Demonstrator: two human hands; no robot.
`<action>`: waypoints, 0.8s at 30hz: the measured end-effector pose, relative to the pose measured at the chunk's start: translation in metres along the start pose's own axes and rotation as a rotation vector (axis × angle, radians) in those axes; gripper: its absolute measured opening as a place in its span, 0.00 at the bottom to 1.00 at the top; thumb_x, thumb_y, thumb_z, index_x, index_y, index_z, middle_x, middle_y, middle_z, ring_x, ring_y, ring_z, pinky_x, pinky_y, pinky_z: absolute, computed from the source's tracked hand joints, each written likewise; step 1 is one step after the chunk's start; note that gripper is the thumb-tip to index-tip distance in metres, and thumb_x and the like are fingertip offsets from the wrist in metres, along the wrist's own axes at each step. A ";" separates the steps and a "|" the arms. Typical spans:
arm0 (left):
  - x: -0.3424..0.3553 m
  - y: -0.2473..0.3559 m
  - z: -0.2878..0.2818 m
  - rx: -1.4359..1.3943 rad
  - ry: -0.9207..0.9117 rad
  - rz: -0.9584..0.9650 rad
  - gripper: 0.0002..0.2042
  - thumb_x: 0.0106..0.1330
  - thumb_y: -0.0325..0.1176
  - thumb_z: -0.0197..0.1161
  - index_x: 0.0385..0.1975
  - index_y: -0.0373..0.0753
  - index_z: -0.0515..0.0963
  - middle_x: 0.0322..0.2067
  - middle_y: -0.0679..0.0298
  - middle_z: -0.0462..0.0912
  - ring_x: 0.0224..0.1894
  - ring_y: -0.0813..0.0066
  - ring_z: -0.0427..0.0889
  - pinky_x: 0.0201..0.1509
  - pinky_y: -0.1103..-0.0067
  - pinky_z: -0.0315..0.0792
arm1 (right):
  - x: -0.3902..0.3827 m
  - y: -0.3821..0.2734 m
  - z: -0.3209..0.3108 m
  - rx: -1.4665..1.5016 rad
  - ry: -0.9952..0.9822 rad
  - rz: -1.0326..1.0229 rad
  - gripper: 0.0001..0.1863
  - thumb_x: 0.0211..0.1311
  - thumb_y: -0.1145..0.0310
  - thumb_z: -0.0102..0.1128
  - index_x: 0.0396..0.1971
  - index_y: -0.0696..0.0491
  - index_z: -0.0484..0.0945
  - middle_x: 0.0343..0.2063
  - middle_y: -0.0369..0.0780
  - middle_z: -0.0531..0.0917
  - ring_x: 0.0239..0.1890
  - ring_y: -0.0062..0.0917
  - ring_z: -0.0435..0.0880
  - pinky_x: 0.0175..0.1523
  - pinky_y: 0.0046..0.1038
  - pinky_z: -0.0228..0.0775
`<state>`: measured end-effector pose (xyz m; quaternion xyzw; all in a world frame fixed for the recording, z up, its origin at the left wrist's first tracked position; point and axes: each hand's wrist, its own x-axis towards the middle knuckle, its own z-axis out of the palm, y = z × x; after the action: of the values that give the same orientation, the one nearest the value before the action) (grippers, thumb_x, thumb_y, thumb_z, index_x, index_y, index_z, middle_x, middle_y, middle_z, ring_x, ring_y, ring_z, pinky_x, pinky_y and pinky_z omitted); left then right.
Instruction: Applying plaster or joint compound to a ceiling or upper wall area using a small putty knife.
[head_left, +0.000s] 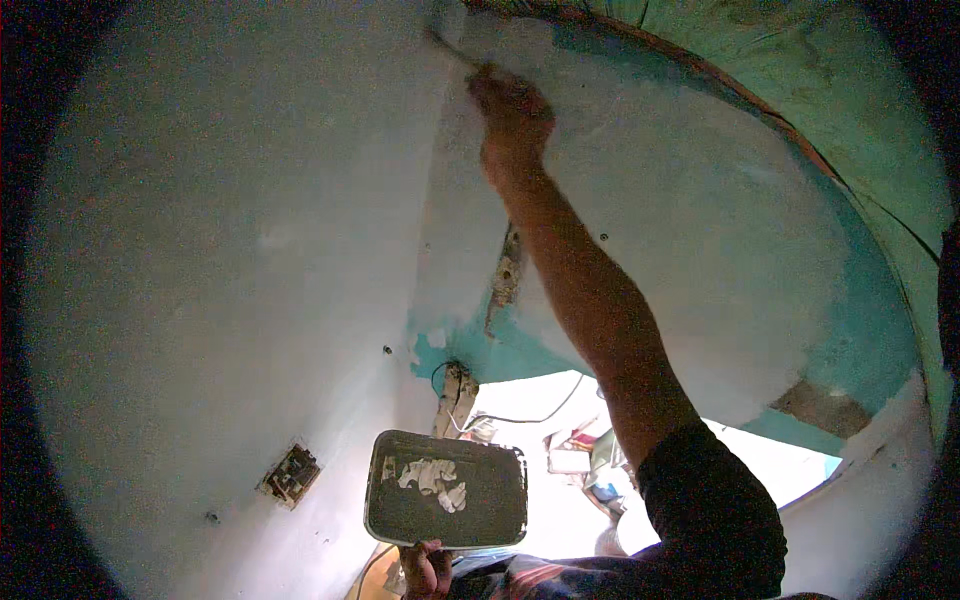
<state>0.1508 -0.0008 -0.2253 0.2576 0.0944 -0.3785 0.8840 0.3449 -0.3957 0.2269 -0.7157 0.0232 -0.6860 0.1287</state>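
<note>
My right hand [512,105] is raised high with the arm stretched out. Its fingers are closed round a thin putty knife [452,48], seen nearly edge-on and somewhat blurred. The knife's far end meets the wall by the inner corner near the top. Low in the view, my left hand [427,568] grips the near edge of a shallow rectangular tray [490,520], thumb over the rim. Several white lumps of putty [432,478] lie on the tray's dark inside, left of its middle.
Whitish walls [230,250] meet at the corner, with turquoise paint [530,350] showing in patches. An open socket box [290,475] sits in the left wall. A cable [530,418] crosses the bright opening below, where clutter [575,455] shows. Green sheeting [850,90] hangs upper right.
</note>
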 end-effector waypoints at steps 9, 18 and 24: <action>0.010 -0.007 -0.062 0.041 -0.204 -0.021 0.11 0.61 0.29 0.66 0.42 0.39 0.74 0.25 0.67 0.76 0.27 0.72 0.76 0.27 0.74 0.76 | -0.235 -0.027 -0.051 -0.258 -0.535 0.088 0.10 0.63 0.61 0.55 0.35 0.49 0.82 0.30 0.40 0.84 0.40 0.36 0.83 0.47 0.42 0.72; 0.007 -0.007 -0.054 0.040 -0.149 -0.030 0.06 0.65 0.29 0.60 0.39 0.44 0.73 0.24 0.69 0.72 0.25 0.73 0.73 0.27 0.75 0.74 | -0.044 -0.044 -0.036 0.010 -0.214 -0.016 0.04 0.56 0.72 0.67 0.31 0.55 0.83 0.36 0.41 0.86 0.35 0.28 0.84 0.48 0.33 0.73; -0.009 0.007 -0.002 0.109 0.171 0.017 0.05 0.65 0.28 0.60 0.37 0.43 0.71 0.23 0.69 0.70 0.25 0.75 0.71 0.25 0.75 0.71 | -0.052 -0.065 -0.012 -0.084 -0.080 0.091 0.10 0.61 0.70 0.63 0.42 0.55 0.82 0.43 0.43 0.85 0.43 0.35 0.83 0.54 0.39 0.71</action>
<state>0.1492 0.0099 -0.2206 0.3373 0.1465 -0.3524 0.8606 0.3212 -0.3239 0.1910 -0.7456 0.0794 -0.6487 0.1303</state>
